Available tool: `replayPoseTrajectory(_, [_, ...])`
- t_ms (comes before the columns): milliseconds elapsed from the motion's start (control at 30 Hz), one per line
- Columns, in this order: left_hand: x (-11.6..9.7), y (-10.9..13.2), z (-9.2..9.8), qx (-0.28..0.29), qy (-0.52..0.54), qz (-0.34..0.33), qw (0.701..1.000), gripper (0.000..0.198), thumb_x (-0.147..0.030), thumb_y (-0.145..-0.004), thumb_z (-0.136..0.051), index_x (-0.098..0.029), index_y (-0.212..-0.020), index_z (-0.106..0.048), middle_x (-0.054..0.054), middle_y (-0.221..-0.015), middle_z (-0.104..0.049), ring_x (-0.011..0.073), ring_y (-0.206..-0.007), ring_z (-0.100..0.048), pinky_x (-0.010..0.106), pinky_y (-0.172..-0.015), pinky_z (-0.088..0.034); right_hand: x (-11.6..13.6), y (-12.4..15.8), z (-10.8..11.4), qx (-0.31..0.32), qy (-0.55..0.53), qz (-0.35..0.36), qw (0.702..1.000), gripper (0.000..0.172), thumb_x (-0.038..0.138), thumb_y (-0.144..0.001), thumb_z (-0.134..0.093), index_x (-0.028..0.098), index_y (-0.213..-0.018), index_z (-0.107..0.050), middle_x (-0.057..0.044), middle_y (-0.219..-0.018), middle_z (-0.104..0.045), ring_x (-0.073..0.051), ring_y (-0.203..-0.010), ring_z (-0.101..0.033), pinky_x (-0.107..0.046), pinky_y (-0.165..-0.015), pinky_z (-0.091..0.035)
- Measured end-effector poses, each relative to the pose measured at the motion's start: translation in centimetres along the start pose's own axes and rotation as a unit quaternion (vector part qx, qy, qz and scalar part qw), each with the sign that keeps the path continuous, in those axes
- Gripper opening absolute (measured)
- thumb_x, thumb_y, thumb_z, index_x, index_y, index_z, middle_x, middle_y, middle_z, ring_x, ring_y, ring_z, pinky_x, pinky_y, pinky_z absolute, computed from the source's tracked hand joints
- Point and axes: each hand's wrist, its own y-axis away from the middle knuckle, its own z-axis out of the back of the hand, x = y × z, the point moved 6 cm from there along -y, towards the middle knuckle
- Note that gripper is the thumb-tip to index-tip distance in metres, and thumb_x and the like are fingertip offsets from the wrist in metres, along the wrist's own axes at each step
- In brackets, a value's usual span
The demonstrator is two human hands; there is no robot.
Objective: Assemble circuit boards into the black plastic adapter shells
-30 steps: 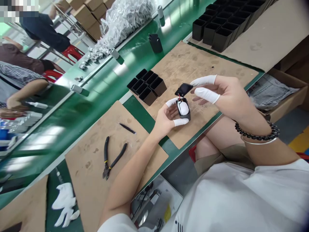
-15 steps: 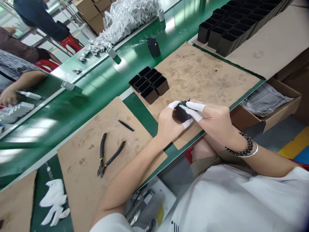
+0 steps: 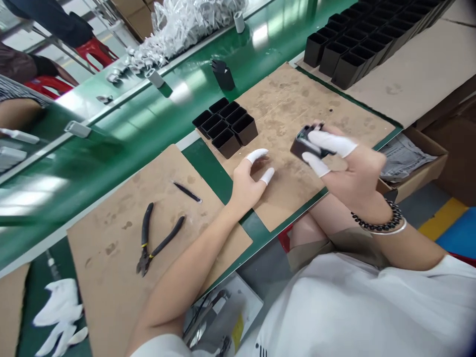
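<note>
In my right hand [image 3: 342,156], its thumb and fingers in white finger cots, is a small black plastic housing [image 3: 300,145], held tilted above the cardboard mat [image 3: 290,198]. Motion blurs its open end and whatever sits inside. My left hand [image 3: 251,178] is over the near left edge of the same mat, holding nothing; its cot-covered thumb and forefinger are apart. Just beyond it stands a cluster of black open-topped housings [image 3: 243,130]. To the left, cutting pliers [image 3: 147,248] with black handles and a thin black tool [image 3: 187,191] lie on another cardboard sheet [image 3: 107,277].
Rows of black housings [image 3: 347,69] fill the far right. One black housing with a pronged top [image 3: 223,75] stands on the green belt [image 3: 178,109]. White glove [image 3: 59,302] lies at lower left. Beyond the belt are bagged white parts [image 3: 201,25] and a co-worker's arm [image 3: 20,113].
My right hand has carried the black housing away to the right. My left hand has let go of it and stays nearer the cluster with fingers apart. The view has shifted slightly.
</note>
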Motion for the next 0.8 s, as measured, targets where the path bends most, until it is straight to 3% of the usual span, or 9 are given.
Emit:
replayPoseTrajectory(133, [0.8, 0.0, 0.6, -0.055, 0.01, 0.039, 0.998, 0.035, -0.019, -0.087, -0.066, -0.019, -0.122, -0.066, 0.008, -0.112, -0.076, 0.0234, -0.109, -0.074, 0.044, -0.103, -0.061, -0.5, 0.5, -0.2, 0.064, 0.028, 0.062, 0.996, 0.029, 0.019, -0.095, -0.067, 0.03, -0.122, -0.075, -0.003, -0.133, -0.076, -0.025, -0.113, -0.078, -0.034, -0.094, -0.068])
replayPoseTrajectory(300, [0.7, 0.1, 0.7, -0.061, 0.017, 0.055, 0.996, 0.034, -0.021, -0.087, -0.066, -0.019, -0.121, -0.065, 0.008, -0.112, -0.076, 0.0222, -0.108, -0.074, 0.042, -0.102, -0.061, -1.1, 0.9, -0.5, 0.044, 0.003, 0.021, 0.999, 0.034, 0.021, -0.095, -0.069, 0.03, -0.127, -0.074, -0.004, -0.138, -0.073, -0.027, -0.122, -0.074, -0.037, -0.106, -0.063])
replayPoseTrajectory(433, [0.3, 0.1, 0.4, -0.041, 0.005, 0.048, 0.998, 0.035, -0.022, -0.086, -0.067, -0.019, -0.121, -0.066, 0.008, -0.112, -0.077, 0.0227, -0.107, -0.074, 0.043, -0.101, -0.061, -0.6, 1.1, -1.6, 0.092, 0.011, 0.034, 0.995, 0.03, 0.019, -0.098, -0.062, 0.028, -0.124, -0.075, -0.005, -0.138, -0.072, -0.024, -0.116, -0.077, -0.034, -0.096, -0.068])
replayPoseTrajectory(600, [0.2, 0.3, 0.1, -0.029, 0.015, 0.045, 0.998, 0.034, -0.022, -0.089, -0.065, -0.019, -0.123, -0.066, 0.009, -0.113, -0.077, 0.0221, -0.109, -0.074, 0.041, -0.103, -0.061, 0.5, 0.8, -1.5, 0.066, -0.004, 0.02, 0.998, 0.035, 0.018, -0.096, -0.066, 0.03, -0.128, -0.074, -0.004, -0.141, -0.07, -0.025, -0.123, -0.073, -0.035, -0.108, -0.062])
replayPoseTrajectory(733, [0.4, 0.3, 0.3, -0.024, 0.017, 0.05, 0.998, 0.035, -0.02, -0.09, -0.061, -0.017, -0.124, -0.065, 0.01, -0.116, -0.077, 0.0228, -0.111, -0.074, 0.043, -0.105, -0.059, 0.5, 1.3, -3.2, 0.12, -0.017, 0.019, 0.992, 0.034, 0.018, -0.1, -0.059, 0.026, -0.13, -0.073, -0.008, -0.146, -0.066, -0.026, -0.126, -0.071, -0.038, -0.108, -0.062])
replayPoseTrajectory(800, [0.1, 0.3, 0.0, 0.009, 0.017, 0.041, 0.999, 0.042, -0.02, -0.088, -0.063, -0.018, -0.13, -0.062, 0.012, -0.126, -0.074, 0.0247, -0.12, -0.071, 0.045, -0.109, -0.057, 0.4, 1.4, -3.5, 0.138, -0.023, 0.017, 0.99, 0.035, 0.017, -0.101, -0.058, 0.025, -0.132, -0.071, -0.008, -0.149, -0.064, -0.025, -0.128, -0.07, -0.038, -0.108, -0.062])
